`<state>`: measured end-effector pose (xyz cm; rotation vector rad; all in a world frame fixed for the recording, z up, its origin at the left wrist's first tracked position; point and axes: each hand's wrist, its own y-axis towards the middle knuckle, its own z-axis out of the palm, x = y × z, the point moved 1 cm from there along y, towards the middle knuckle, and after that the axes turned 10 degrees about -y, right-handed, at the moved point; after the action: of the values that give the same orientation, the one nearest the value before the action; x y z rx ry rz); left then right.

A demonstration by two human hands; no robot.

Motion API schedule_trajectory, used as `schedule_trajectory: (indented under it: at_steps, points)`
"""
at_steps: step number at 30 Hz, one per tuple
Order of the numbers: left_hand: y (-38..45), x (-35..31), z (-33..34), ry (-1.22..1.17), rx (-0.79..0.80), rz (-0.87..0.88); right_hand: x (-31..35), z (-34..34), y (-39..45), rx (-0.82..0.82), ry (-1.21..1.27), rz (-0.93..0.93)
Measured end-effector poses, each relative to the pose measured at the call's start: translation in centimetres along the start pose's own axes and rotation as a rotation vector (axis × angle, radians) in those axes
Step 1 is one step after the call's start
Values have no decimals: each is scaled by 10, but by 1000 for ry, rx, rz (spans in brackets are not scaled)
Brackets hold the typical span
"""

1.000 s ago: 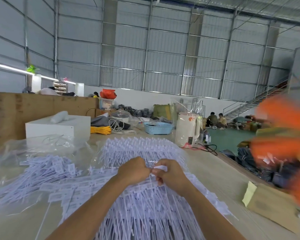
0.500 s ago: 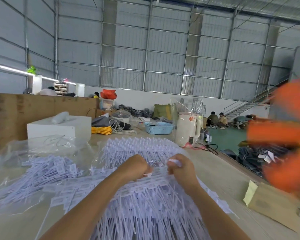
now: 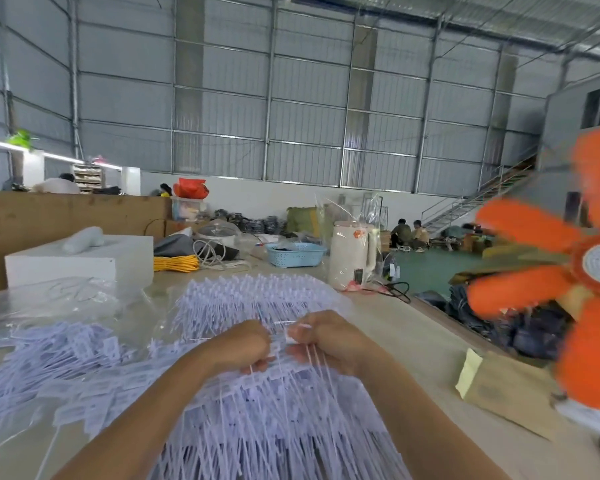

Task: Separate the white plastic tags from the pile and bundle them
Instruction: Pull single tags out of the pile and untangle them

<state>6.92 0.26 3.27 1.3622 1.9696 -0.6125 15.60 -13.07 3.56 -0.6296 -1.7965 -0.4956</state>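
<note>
A big pile of white plastic tags (image 3: 267, 420) covers the table in front of me, with long thin tails running toward me. A second heap of tags (image 3: 56, 358) lies to the left on clear plastic. Over the middle of the pile, my left hand (image 3: 246, 344) is curled round a bunch of tag strands. Close beside it, my right hand (image 3: 329, 337) pinches the head of a tag, with strands hanging down past its fingers.
An orange fan (image 3: 568, 271) spins at the right edge. A brown cardboard box (image 3: 513, 393) with a yellow slip lies at the right. Behind the pile stand a white box (image 3: 80, 259), yellow cord (image 3: 175, 263), blue basket (image 3: 295, 254) and white kettle (image 3: 352, 258).
My hands drew a short way apart and then came closer together again over the pile. The fan blades keep turning.
</note>
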Motion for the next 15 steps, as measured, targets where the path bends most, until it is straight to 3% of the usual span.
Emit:
schedule_trajectory:
  at_steps: [3,10,15]
  points:
    - [-2,1,-1,55,-22,29,-10,21,7,9,-175,-67]
    - [-1,1,1,127,-42,94,-9,31,14,-113,-108,-145]
    - [3,4,-1,26,-149,73,-11,24,15,-251,-183,-195]
